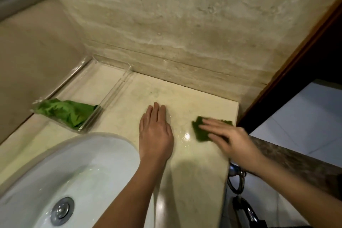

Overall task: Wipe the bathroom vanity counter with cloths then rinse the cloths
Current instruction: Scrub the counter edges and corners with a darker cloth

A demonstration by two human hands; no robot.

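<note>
Hands both flat, fingers straight, nothing clenched. Left hand rests palm-down mid table. Right hand, motion-blurred, presses dark cloth onto table near its right edge, fingers spread over it. Light cloth lies bunched in near end of clear tray, far left by wall. Sink near left.

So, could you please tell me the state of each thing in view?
left hand, flat on the counter, empty.
right hand, straight fingers pressing the dark cloth.
dark cloth, on the counter near its right edge.
light cloth, crumpled in the tray.
tray, clear, on the counter by the wall.
counter, wet sheen between the hands.
sink, bowl wet.
</note>
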